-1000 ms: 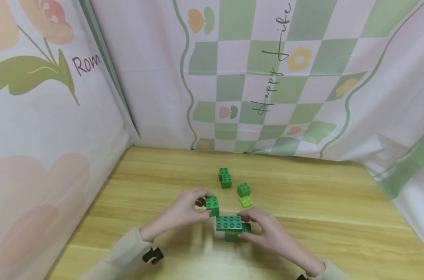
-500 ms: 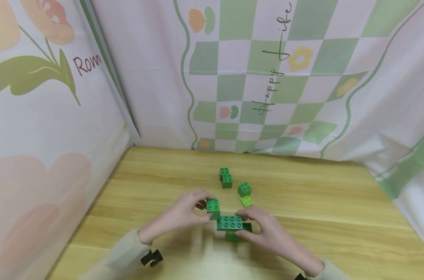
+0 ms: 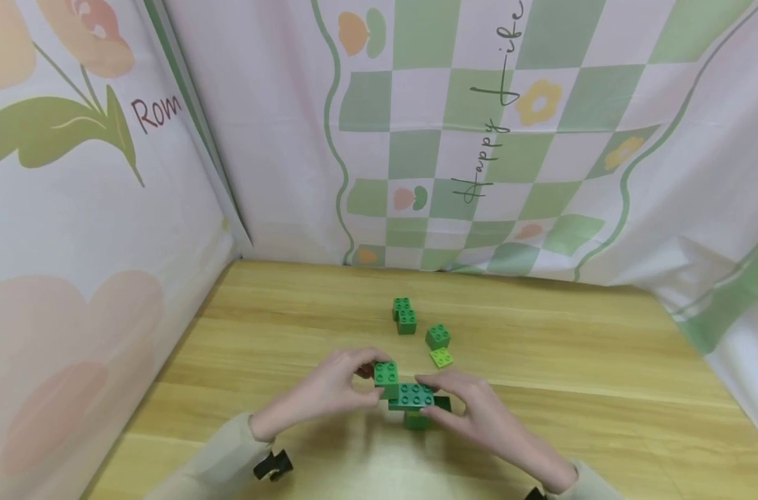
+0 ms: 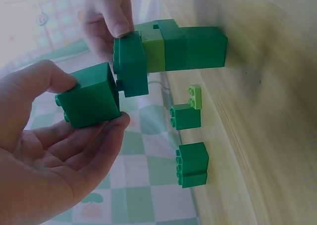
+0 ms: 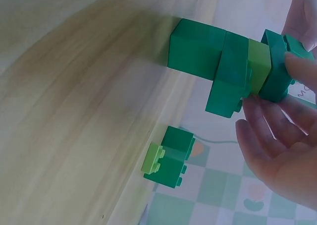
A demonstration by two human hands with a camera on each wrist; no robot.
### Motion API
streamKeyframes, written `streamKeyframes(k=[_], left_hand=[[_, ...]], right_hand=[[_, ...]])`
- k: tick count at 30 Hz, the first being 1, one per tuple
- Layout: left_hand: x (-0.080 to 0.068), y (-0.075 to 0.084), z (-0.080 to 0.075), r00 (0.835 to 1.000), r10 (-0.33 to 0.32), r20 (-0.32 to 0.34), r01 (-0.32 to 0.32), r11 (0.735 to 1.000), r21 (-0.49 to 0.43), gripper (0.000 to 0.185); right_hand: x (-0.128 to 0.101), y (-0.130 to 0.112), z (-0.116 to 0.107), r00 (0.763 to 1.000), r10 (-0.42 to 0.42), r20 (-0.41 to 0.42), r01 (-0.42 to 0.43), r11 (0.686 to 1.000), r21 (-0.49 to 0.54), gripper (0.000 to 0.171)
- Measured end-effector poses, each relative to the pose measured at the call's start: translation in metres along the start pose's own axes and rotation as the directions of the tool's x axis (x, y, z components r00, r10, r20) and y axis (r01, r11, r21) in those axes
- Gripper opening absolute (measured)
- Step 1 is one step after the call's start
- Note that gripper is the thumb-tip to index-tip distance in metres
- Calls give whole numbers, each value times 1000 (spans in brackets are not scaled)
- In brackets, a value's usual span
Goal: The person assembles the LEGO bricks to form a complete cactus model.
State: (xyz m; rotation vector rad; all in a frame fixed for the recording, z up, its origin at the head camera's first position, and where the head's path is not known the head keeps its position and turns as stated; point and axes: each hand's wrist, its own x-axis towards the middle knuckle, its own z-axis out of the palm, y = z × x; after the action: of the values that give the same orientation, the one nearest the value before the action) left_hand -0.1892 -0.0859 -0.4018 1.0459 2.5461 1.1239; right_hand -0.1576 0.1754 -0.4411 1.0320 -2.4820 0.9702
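Behind, backdrop (image 3: 541, 173) script reads "Happy life"; side panel (image 3: 72, 208) shows "Rom". Left hand (image 3: 335, 389) pinches a green cube brick (image 3: 385, 373); right hand (image 3: 479, 413) grips the brick stack (image 3: 413, 399) near the table's (image 3: 604, 417) front edge.

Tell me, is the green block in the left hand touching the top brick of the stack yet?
Cannot tell: in the left wrist view the block and top brick overlap.

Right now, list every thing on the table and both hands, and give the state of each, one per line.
Left hand: pinches the square green brick.
Square green brick: held at the left end of the stack's top brick, seating unclear.
Right hand: holds the brick stack.
Brick stack: standing on the table.
Two-brick piece: untouched.
Dark green brick: lying loose.
Light green brick: lying loose.
Table: bears all bricks.
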Motion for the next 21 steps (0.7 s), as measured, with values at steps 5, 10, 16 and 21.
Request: streamKeyframes(k=[5,10,16,21], left_hand=[[0,0,2,1000,-4,-1,4,1000,30,42],[0,-1,3,1000,0,-1,0,999,47,44],[1,-1,4,1000,24,-5,-24,998,57,44],[0,-1,7,998,57,-14,-56,996,70,43]], right_hand=[[0,1,0,1000,3,-9,-3,1000,-10,39],[-2,2,1,999,20,-26,-19,1000,9,39],[-4,4,3,998,44,-43,-43,999,12,38],[-5,5,4,998,51,-47,-51,999,5,38]])
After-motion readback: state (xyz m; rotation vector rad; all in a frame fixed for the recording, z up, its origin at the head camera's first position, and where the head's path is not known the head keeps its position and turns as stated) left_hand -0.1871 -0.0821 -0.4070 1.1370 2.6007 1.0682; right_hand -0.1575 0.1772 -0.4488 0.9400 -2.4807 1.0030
